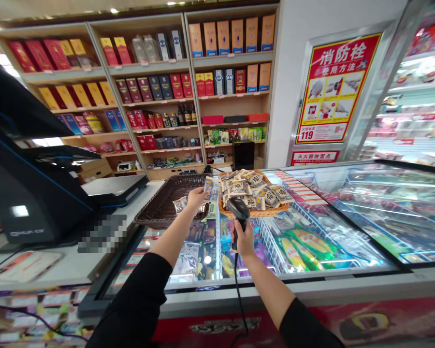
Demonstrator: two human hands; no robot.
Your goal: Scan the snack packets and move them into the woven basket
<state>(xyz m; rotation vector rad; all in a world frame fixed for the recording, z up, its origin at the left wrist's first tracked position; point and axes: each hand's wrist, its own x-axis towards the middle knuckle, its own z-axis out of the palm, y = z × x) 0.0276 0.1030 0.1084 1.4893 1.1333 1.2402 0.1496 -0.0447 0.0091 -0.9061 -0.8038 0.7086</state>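
Standing at the far left, a black checkout terminal [32,193] faces a dark woven basket [155,205] with a few small packets [180,205] inside, at the left end of a glass-topped freezer [311,286]. Over that basket's right side, the left hand [196,197] pinches a pale packet [212,188] between its fingers, raised just beside the tan wicker basket. Next comes the right hand [244,239], wrapped around the handle of a black scanner [239,209], whose head overlaps the front of the tan wicker basket [271,212], heaped with beige packets [237,187].
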